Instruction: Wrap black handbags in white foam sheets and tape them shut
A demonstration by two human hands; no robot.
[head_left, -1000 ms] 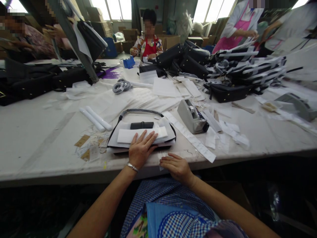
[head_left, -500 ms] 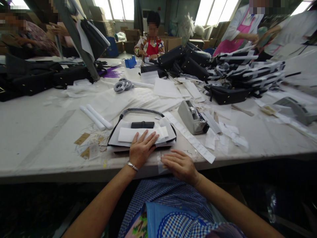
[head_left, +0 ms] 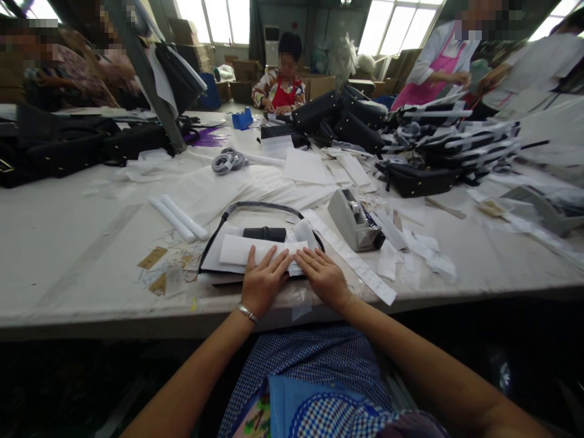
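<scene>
In front of me on the table lies a black handbag (head_left: 210,258) with a wrapped handle (head_left: 260,205) arching away from me. White padding (head_left: 237,250) covers its face, and a black strap piece (head_left: 264,233) shows above the padding. My left hand (head_left: 265,283) lies with fingers spread on the padding. Beside it, my right hand (head_left: 326,278) rests flat, its fingertips on the padding's right part and nearly meeting the left fingers. A strip of clear tape (head_left: 301,304) hangs at the table edge below my right hand.
A grey tape dispenser (head_left: 353,222) stands right of the bag, by a long white strip (head_left: 365,267). Two white rolls (head_left: 177,218) and brown tags (head_left: 152,257) lie left. Black bags (head_left: 420,176) are heaped behind. A co-worker in a red apron (head_left: 283,94) sits opposite.
My right hand has moved up from the table edge onto the padding beside my left hand. My left hand has stayed on the padding.
</scene>
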